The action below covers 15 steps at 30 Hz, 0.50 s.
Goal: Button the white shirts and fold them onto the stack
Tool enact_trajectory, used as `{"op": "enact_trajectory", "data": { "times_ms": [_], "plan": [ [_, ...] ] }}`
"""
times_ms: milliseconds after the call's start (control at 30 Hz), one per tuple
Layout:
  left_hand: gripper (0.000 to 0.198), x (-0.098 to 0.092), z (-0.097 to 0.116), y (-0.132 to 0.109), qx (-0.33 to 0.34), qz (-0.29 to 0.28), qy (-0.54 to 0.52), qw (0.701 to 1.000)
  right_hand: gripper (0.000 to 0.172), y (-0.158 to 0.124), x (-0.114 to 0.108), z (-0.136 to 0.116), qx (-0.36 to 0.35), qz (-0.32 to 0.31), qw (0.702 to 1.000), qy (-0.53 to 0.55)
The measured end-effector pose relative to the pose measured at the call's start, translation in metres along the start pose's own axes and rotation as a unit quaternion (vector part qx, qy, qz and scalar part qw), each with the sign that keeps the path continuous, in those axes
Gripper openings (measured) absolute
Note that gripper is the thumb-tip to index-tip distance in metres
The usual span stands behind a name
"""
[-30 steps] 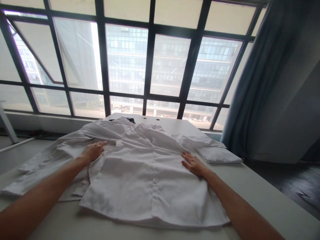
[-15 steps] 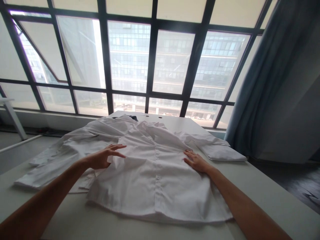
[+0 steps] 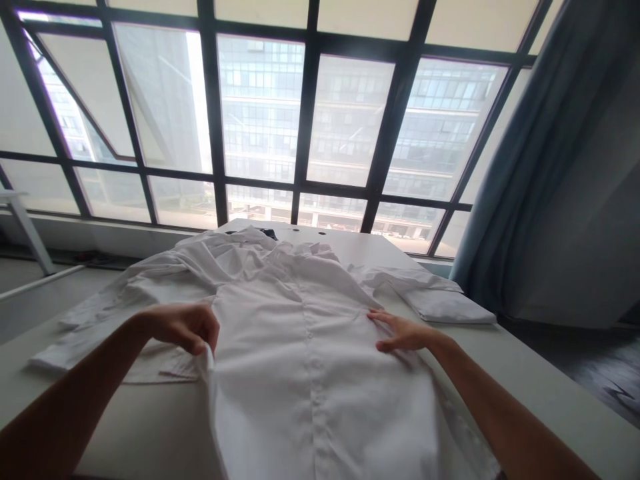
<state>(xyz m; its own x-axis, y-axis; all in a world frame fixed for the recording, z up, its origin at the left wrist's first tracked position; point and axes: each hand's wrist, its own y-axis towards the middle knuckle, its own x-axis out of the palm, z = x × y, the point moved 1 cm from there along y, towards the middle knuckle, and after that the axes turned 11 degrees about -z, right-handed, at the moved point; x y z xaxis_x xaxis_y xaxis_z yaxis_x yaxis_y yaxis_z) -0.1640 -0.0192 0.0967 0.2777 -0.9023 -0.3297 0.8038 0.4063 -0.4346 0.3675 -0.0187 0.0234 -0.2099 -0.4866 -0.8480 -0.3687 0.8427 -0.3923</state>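
Note:
A white button-up shirt point(image 3: 270, 347) lies front side up on the white table point(image 3: 155, 427), its button line running down the middle and its lower part reaching the bottom of the view. My left hand point(image 3: 187, 327) is closed in a pinch on the shirt's left side edge, which rises slightly off the table. On the other side, my right hand point(image 3: 400, 331) rests on the shirt front with fingers spread and thumb apart. The shirt's collar end is crumpled towards the far side.
More white garments point(image 3: 140, 293) lie loosely heaped on the left. A folded white garment point(image 3: 440, 301) sits at the right edge of the table. Large framed windows point(image 3: 260, 113) stand behind, and a blue-grey curtain point(image 3: 515, 167) hangs at the right.
My left hand has gone from spread fingers to a pinch on the shirt's side, lower than before. The shirt's lower part has come nearer me. My right hand shifted slightly, its thumb opening out.

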Motion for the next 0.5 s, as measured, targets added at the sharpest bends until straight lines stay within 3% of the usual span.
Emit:
{"op": "enact_trajectory", "data": {
  "times_ms": [67, 100, 167, 233, 267, 300, 367, 500],
  "plan": [
    [0.086, 0.007, 0.006, 0.004, -0.009, -0.087, -0.031, 0.996, 0.117, -0.004, 0.000, -0.003, 0.013, -0.011, 1.000, 0.001],
    [0.089, 0.010, 0.009, 0.010, 0.001, -0.091, -0.029, 0.995, 0.119, -0.005, 0.000, -0.005, 0.022, -0.017, 1.000, -0.001],
    [0.083, 0.013, 0.010, 0.027, 0.040, 0.002, 0.041, 0.998, 0.122, -0.007, 0.001, -0.007, 0.033, -0.024, 0.999, -0.008],
    [0.072, 0.015, 0.005, 0.047, 0.071, 0.135, 0.171, 0.973, 0.122, -0.009, 0.002, -0.008, 0.034, -0.021, 0.999, -0.014],
    [0.072, 0.018, 0.001, 0.057, 0.068, 0.163, 0.234, 0.956, 0.121, -0.011, 0.003, -0.008, 0.033, -0.018, 0.999, -0.018],
    [0.076, 0.021, -0.003, 0.065, 0.055, 0.161, 0.286, 0.943, 0.120, -0.013, 0.004, -0.008, 0.033, -0.016, 0.999, -0.023],
    [0.093, 0.028, -0.013, 0.076, 0.011, 0.102, 0.344, 0.933, 0.120, -0.018, 0.006, -0.009, 0.039, -0.017, 0.998, -0.035],
    [0.117, 0.044, -0.024, 0.071, -0.065, 0.015, 0.352, 0.934, 0.123, -0.030, 0.010, -0.016, 0.063, -0.033, 0.996, -0.049]
  ]
}}
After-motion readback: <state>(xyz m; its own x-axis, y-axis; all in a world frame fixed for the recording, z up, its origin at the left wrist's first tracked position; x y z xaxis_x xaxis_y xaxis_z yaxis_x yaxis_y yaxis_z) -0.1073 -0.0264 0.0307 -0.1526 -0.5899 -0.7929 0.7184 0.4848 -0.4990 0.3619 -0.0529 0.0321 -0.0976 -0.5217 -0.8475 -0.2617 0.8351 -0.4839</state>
